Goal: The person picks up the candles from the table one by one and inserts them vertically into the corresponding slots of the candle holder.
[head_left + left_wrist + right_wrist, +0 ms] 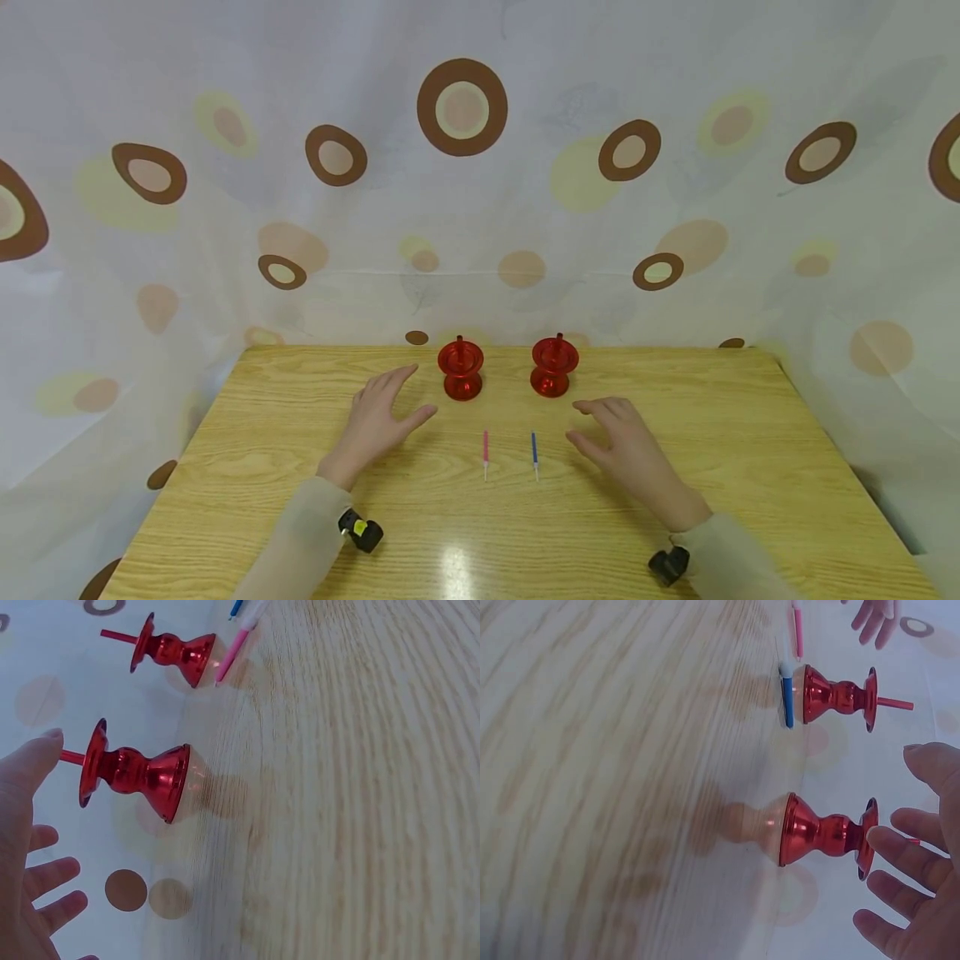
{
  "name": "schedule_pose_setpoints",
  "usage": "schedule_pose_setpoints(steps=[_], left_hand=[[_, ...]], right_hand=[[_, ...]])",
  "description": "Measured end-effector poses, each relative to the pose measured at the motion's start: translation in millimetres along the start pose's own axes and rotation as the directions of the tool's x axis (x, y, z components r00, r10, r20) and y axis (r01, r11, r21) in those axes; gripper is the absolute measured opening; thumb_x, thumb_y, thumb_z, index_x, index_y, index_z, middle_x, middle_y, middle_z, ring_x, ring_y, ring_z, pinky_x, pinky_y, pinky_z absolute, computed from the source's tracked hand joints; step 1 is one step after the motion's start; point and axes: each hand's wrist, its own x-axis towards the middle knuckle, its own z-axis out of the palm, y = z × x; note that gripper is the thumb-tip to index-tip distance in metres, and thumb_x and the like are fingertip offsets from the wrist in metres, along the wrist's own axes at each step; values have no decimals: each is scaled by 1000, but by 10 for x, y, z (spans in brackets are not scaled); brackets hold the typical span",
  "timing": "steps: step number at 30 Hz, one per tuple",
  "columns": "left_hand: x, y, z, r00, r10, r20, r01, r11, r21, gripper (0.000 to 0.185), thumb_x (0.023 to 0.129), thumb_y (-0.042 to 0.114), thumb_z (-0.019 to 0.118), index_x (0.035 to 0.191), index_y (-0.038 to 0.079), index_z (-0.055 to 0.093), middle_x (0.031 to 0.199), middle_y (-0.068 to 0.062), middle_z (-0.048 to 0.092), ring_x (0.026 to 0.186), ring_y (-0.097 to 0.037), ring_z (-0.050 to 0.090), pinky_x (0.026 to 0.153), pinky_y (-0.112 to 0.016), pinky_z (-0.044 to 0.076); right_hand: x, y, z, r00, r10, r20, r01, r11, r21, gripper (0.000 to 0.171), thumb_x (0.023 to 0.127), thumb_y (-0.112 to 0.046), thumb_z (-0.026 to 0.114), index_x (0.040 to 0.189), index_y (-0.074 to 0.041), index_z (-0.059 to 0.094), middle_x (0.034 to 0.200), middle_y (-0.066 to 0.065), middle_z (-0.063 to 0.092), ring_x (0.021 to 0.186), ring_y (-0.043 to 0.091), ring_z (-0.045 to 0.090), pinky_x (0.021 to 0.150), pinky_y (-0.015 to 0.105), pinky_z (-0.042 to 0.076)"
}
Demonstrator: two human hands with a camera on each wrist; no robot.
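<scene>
We see both hands over the table (300, 400), palms down, fingers straight and loosely spread, grasping nothing. The left hand (380, 419) lies just left of the left red stand (461, 369), its thumb pointing toward the stand's base but apart from it; from the left wrist view the fingertips sit near the stand's upper flange without touching. The right hand (625, 444) lies right of and nearer to us than the right red stand (554, 365), released, fingers slightly raised (the right wrist view puts the fingertips close to the flange; we cannot tell whether they touch).

The two stands are glossy red metallic pieces, each upright on a flared base with a narrow waist, a wide disc on top and a thin spike rising from the centre. They stand side by side near the far edge of the table, apart from each other.

Between the hands, nearer to us than the stands, two thin sticks lie flat and roughly parallel: a pink candle (485, 451) on the left, a blue candle (534, 451) on the right, each pointing toward the stand beyond it. Neither spike carries anything.

A circle-patterned curtain (462, 108) surrounds the table.
</scene>
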Motion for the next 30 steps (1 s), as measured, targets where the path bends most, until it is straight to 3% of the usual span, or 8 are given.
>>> schedule_pose_setpoints(steps=[24,30], left_hand=[[109,15,45,1000,-15,5,15,997,-73,78,95,54,71,158,15,46,159,-13,47,147,-40,39,117,-70,26],[138,19,62,1000,-6,-4,5,996,-86,77,95,54,71,157,15,47,158,-14,48,147,-40,39,117,-70,26]], right_hand=[[61,-163,177,997,30,71,-34,998,61,37,92,-18,81,123,-1,70,117,11,70,117,33,58,99,53,52],[73,-197,219,999,-13,47,9,997,72,35,91,-16,82,120,-1,71,115,12,71,113,32,59,96,53,52]])
